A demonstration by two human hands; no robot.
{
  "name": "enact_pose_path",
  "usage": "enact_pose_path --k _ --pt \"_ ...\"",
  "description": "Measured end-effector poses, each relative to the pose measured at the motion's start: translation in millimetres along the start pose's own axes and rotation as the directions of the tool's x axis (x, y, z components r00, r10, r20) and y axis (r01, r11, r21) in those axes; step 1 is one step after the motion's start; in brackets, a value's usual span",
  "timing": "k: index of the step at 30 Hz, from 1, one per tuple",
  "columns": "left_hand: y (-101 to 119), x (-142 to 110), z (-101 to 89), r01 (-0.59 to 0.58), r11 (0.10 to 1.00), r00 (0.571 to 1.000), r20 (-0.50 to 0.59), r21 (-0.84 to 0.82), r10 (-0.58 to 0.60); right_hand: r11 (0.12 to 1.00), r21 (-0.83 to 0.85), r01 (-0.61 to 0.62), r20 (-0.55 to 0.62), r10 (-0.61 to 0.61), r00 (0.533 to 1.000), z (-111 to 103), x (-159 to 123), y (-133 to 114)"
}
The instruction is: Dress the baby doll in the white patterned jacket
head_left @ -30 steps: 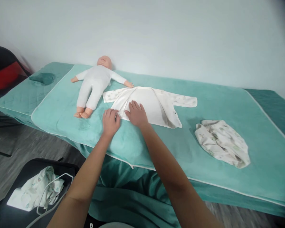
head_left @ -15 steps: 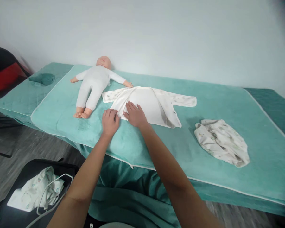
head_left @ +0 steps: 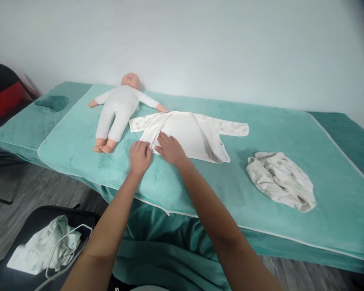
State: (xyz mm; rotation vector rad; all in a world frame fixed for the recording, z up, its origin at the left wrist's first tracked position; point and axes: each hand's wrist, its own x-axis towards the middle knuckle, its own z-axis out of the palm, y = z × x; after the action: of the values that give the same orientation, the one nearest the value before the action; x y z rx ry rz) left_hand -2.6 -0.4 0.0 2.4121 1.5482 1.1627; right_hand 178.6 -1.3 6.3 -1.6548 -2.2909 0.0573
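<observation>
A white long-sleeved baby shirt (head_left: 189,135) with small prints on its sleeves lies spread on the green bed cover (head_left: 291,129), its front flaps opened to the sides. At its lower left edge my left hand (head_left: 140,157) has its fingers bent and closed on the cloth. Close beside it, my right hand (head_left: 170,148) rests on the left flap with fingers stretched out, the thumb near the flap's edge. A baby doll (head_left: 121,103) in a white suit lies on its back to the left, one hand close to the shirt's left sleeve.
A crumpled printed white cloth (head_left: 280,180) lies on the bed to the right. At the lower left, a black chair (head_left: 42,218) holds another printed cloth (head_left: 48,246) and a white cable (head_left: 53,258). Behind the bed stands a pale wall (head_left: 200,48).
My right hand has slid slightly left and down along the shirt's flap, its fingers now closer together. My left hand stays at the shirt's edge. The view has shifted a little.
</observation>
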Motion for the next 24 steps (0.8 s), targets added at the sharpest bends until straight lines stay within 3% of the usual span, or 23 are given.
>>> enact_pose_path --k 9,13,16,19,22,24 --pt "-0.5 -0.4 3.0 0.013 0.999 1.000 0.000 0.041 -0.013 0.995 0.100 -0.018 -0.023 0.020 1.000 -5.0 0.5 -0.8" --pt "4.7 1.7 -6.4 0.016 1.000 0.999 0.030 0.005 -0.016 0.920 0.350 -0.178 -0.136 0.238 0.962 -2.4 1.4 5.5" --pt "2.0 11.4 -35.1 -0.046 0.999 0.998 0.031 -0.017 0.047 0.750 0.607 -0.262 -0.160 0.439 0.884 0.8 4.8 13.6" --pt "-18.2 27.0 -78.2 -0.036 0.999 0.998 -0.054 0.024 0.037 0.637 0.723 -0.267 -0.144 0.517 0.844 3.4 18.8 17.7" --pt "-55.6 39.5 -114.9 0.127 0.990 0.990 -0.077 0.067 -0.122 0.654 0.713 -0.252 -0.140 0.485 0.863 6.6 51.5 8.9" --pt "-83.8 43.3 -127.2 0.256 0.965 0.967 -0.006 0.056 -0.256 0.703 0.669 -0.240 -0.151 0.445 0.883 9.3 83.3 -5.6"
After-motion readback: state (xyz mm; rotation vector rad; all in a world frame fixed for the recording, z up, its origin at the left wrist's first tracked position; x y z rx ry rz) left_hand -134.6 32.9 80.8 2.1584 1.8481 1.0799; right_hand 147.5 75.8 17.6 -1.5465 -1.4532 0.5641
